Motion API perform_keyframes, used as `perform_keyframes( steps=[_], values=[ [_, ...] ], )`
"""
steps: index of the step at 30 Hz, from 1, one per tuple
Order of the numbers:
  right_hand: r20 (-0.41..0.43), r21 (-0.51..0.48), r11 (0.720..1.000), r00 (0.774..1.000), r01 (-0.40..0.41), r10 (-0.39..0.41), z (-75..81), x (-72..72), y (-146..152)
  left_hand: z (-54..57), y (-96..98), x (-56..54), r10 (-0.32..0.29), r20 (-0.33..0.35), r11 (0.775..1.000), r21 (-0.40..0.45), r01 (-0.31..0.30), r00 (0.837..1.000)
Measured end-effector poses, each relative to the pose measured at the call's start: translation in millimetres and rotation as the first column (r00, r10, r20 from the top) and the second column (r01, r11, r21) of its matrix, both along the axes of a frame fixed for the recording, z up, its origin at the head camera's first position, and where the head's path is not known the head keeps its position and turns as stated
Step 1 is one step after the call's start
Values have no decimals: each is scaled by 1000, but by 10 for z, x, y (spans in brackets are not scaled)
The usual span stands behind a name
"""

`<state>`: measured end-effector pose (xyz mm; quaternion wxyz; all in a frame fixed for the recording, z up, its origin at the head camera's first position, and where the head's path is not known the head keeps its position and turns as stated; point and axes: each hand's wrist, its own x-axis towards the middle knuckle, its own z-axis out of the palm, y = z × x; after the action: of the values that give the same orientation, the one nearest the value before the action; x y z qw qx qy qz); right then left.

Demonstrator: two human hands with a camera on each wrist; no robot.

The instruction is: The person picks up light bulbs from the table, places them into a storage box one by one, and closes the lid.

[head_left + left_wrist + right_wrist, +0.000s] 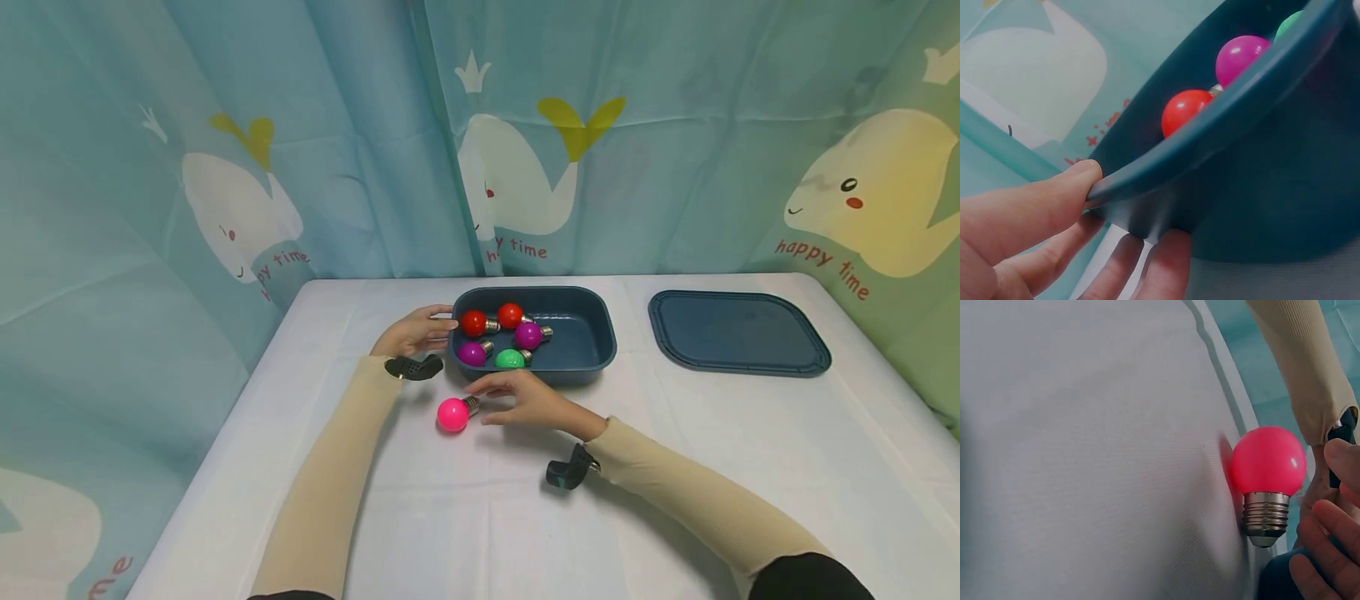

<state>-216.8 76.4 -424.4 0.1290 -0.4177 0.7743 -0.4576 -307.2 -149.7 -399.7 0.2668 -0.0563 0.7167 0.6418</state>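
My left hand (417, 331) holds the left end of a dark blue plastic bin (577, 376). In the left wrist view its thumb (1082, 175) lies at the rim, and other fingers (1169, 259) rest against the outer wall below. A pink light bulb (452, 415) with a metal screw base lies on the white cloth in front of the bin. Just right of that bulb is my right hand (530, 402), thumb and fingers apart around its base end with a gap. The right wrist view shows the pink bulb (1269, 464) beside the fingertips (1322, 515), nothing gripped.
Inside the bin lie two red bulbs (473, 322), two purple bulbs (528, 336) and a green bulb (510, 359). A flat dark blue lid (738, 332) lies on the table to the right. Behind hangs a whale-print curtain (375, 167).
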Motion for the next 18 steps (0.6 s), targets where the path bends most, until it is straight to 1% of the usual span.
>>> perform_keyframes(
  steps=[7, 14, 18],
  values=[
    [19, -8, 1000, 1000, -18, 18, -47, -41, -53, -10, 5, -5, -7, -8, 1000, -10, 7, 1000],
    [74, 21, 1000, 997, -20, 19, -90, -74, -104, -7, -14, 6, -19, -19, 1000, 1, 19, 1000],
    [84, 27, 999, 996, -24, 22, -90, -78, -118, -12, -18, 5, -25, -19, 1000, 6, 25, 1000]
  ],
)
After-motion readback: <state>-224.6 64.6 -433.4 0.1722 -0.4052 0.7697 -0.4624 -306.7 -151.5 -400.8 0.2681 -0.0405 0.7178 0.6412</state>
